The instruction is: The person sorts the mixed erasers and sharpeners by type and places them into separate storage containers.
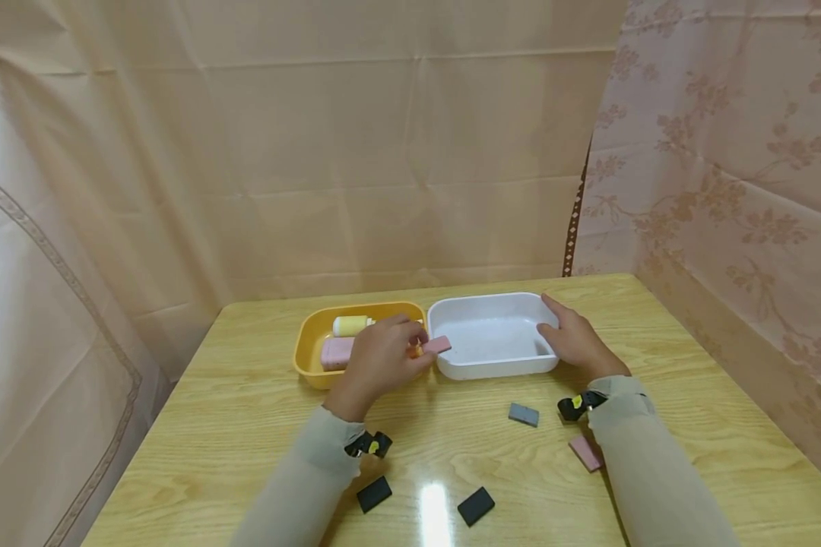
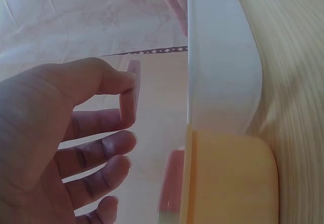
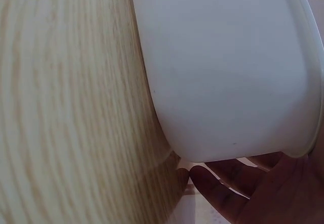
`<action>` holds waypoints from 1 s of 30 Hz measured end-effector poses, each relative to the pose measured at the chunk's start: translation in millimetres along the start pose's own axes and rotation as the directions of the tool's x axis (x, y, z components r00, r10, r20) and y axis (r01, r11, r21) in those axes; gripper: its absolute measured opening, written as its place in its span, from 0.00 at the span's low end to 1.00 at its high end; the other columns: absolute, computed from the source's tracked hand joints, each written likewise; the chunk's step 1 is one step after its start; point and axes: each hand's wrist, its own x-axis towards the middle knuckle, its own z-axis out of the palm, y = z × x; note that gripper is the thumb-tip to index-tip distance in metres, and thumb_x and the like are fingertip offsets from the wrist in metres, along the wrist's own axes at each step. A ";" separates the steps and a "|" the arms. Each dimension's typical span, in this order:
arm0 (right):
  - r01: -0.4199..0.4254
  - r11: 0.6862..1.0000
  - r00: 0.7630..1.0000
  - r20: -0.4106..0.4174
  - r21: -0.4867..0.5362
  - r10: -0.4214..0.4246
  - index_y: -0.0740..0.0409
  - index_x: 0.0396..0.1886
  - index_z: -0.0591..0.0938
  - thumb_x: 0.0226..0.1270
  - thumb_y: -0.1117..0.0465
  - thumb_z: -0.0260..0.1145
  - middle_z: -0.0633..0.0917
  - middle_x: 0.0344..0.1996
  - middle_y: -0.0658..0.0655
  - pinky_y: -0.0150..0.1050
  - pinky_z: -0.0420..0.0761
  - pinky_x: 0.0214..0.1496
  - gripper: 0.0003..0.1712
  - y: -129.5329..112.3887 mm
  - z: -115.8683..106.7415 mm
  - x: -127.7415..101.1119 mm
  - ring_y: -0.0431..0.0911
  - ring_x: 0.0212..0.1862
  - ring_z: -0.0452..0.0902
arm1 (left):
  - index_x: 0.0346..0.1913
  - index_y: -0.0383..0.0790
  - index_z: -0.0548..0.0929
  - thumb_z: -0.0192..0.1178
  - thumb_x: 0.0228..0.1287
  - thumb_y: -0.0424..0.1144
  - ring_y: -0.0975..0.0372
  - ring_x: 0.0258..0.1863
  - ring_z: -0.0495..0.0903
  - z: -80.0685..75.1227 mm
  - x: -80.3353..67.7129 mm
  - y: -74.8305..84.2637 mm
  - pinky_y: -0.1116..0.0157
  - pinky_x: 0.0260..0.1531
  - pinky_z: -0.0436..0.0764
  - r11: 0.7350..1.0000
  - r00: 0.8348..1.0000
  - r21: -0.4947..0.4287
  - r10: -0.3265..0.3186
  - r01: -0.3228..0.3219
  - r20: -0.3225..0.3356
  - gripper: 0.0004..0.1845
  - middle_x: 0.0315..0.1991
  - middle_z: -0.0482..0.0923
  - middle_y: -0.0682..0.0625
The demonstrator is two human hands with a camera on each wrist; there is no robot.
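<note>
The left hand (image 1: 381,357) pinches a small pink flat block (image 1: 437,345) over the near-left rim of the empty white plastic tub (image 1: 492,363). The right hand (image 1: 575,339) rests with loose fingers on the tub's right wall. Four blocks lie in front of the tub, so most work seems left.

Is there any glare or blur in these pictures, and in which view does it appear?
Head view: a bright streak of glare on the table between two dark blocks; the rest is sharp. Left wrist view: the left hand is soft and the light behind washes the scene pale. Right wrist view: the white tray fills the frame, slightly out of focus, with shadow under it.
</note>
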 end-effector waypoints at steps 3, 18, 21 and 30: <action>-0.010 1.000 1.000 0.006 0.010 0.010 0.51 0.86 0.43 0.83 0.54 0.52 0.49 0.83 0.67 0.67 0.51 0.78 0.41 -0.8 0.2 -0.1 0.68 0.82 0.44 | 0.37 0.51 0.89 0.68 0.63 0.57 0.65 0.31 0.75 2.1 4.6 3.0 0.66 0.32 0.77 1.000 1.000 -0.009 -0.008 0.008 0.000 0.14 0.36 0.82 0.56; -0.031 1.000 0.999 0.008 0.003 0.031 0.50 0.86 0.43 0.83 0.54 0.53 0.50 0.83 0.67 0.68 0.52 0.78 0.42 -0.3 0.4 -0.5 0.68 0.82 0.45 | 0.39 0.53 0.89 0.67 0.63 0.59 0.65 0.33 0.75 13.9 16.7 7.8 0.66 0.31 0.77 0.999 0.998 0.008 -0.053 0.053 0.032 0.14 0.38 0.82 0.57; -0.027 1.000 1.000 0.008 -0.007 0.027 0.50 0.86 0.44 0.82 0.54 0.53 0.51 0.83 0.67 0.68 0.52 0.78 0.42 0.5 0.8 -0.6 0.68 0.82 0.46 | 0.39 0.53 0.89 0.67 0.63 0.59 0.64 0.34 0.75 16.8 18.9 8.8 0.65 0.33 0.78 0.998 0.998 0.001 -0.057 0.057 0.036 0.14 0.39 0.83 0.57; -0.024 1.000 1.000 0.002 -0.005 0.024 0.50 0.86 0.43 0.83 0.54 0.52 0.50 0.83 0.67 0.68 0.52 0.77 0.42 -2.1 1.2 -0.6 0.69 0.81 0.46 | 0.39 0.55 0.89 0.66 0.65 0.60 0.64 0.32 0.75 23.8 31.7 17.1 0.67 0.32 0.77 0.999 0.999 0.029 -0.016 0.015 0.049 0.15 0.41 0.82 0.56</action>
